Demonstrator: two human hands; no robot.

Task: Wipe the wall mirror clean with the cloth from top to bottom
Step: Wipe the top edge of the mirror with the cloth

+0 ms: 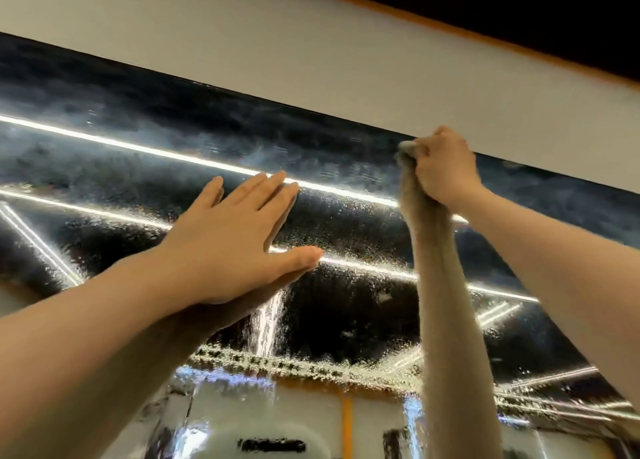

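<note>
Fingers of our right hand (441, 168) are curled tight round a bunched grey cloth (408, 154), of which only a small wad shows past the knuckles, pressed at the very top edge of the mirror (173, 140), at about two o'clock in the view. What looks like a second grey forearm below that fist is, we judge, its reflection in the wet glass. Our left hand (239, 237) lies flat on the mirror near the centre, at about nine o'clock from the cloth, fingers straight and slightly spread, thumb out toward four o'clock, holding nothing; it seems to brace us. Both arms reach up and forward, the left from seven o'clock, the right from four o'clock. We take this as the start of a stroke: the cloth sits at the top border, and the glass below is covered in droplets and streaks, so most of the wiping remains to be done. The next move calls for steady pressure and a pull straight down toward six o'clock. Above the mirror runs a pale wall band (311, 43), and beyond it, at one o'clock, a dark ceiling (519, 1) with an orange edge.
</note>
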